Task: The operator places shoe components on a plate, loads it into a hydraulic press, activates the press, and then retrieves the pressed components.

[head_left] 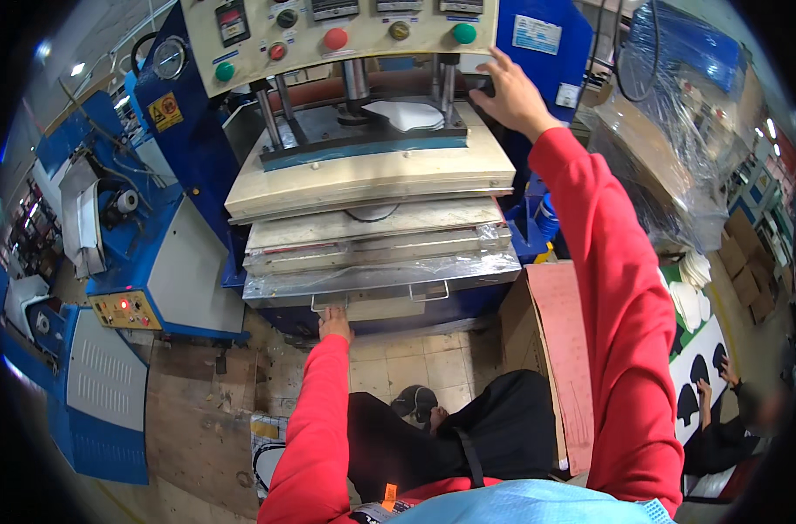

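In front of me stands a blue press with a cream control panel (306, 52) across its top. My right hand (513, 98) is raised beside the panel's right edge, near a green push button (463, 34). Its fingers are apart and nothing is in them. Low down, my left hand (334, 323) has its fingers curled at the left metal handle (319, 302) of the metal tray (284, 286). The right handle (430, 292) is untouched. Cream plates (372, 185) are stacked above the tray, with the dark edge of a rounded piece (372, 213) between them.
A white cut piece (405, 114) lies on top of the press behind the plates. Blue machines (110, 375) stand to the left. A pinkish board (559, 349) is close to my right arm. Farther right, another person's hands (705, 389) are among black cut pieces on a white table.
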`<action>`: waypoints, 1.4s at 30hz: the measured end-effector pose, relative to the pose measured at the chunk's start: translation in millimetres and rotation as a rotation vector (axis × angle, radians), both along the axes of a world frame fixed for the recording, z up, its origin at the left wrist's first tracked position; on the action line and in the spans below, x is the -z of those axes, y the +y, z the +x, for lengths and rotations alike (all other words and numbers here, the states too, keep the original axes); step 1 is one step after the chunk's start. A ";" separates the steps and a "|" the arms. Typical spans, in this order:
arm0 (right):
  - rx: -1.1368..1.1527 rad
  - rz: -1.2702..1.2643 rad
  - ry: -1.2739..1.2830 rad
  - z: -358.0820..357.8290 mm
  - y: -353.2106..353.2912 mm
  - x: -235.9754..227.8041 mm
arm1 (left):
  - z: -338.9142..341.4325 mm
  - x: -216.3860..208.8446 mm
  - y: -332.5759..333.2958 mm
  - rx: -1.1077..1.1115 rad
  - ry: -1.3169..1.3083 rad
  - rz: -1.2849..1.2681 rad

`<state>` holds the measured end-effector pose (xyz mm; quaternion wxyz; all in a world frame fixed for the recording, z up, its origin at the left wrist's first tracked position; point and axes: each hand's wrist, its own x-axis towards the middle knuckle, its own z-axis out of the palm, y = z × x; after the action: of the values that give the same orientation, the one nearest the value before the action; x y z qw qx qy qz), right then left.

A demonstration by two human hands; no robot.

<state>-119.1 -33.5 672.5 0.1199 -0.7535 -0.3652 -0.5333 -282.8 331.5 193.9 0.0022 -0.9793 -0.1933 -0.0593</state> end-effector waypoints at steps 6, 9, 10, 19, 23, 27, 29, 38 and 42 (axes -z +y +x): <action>0.025 -0.126 -0.144 14.1 28.0 -25.3 | 46.0 16.0 27.6 -0.034 0.156 -0.006; 0.083 -0.128 -0.133 23.0 36.5 -27.6 | 62.4 15.7 36.8 0.106 0.244 0.157; 0.057 -0.128 -0.169 25.2 38.2 -27.4 | 65.9 12.7 36.9 0.029 0.292 0.126; -0.025 -0.117 0.012 13.9 52.5 -20.7 | 75.8 -29.3 29.0 0.047 0.273 -0.018; -0.026 -0.095 0.008 9.7 61.0 -15.9 | 82.1 -35.1 31.7 0.065 0.258 -0.043; -0.057 -0.111 -0.079 14.8 68.7 -10.1 | 90.1 -35.4 32.5 0.053 0.238 -0.044; -0.030 -0.086 -0.014 17.2 71.5 -8.0 | 93.9 -34.9 32.5 0.049 0.233 -0.033; -0.227 -0.102 0.155 -8.7 63.3 -2.0 | 94.3 -20.0 37.1 0.105 0.132 -0.025; -0.424 -0.332 0.131 -60.0 29.9 72.8 | 95.3 -22.0 39.4 0.072 0.184 -0.022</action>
<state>-179.1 -3.5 599.7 0.1269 -0.7027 -0.5886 -0.3791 -187.6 370.9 215.9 0.0071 -0.9869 -0.1574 0.0332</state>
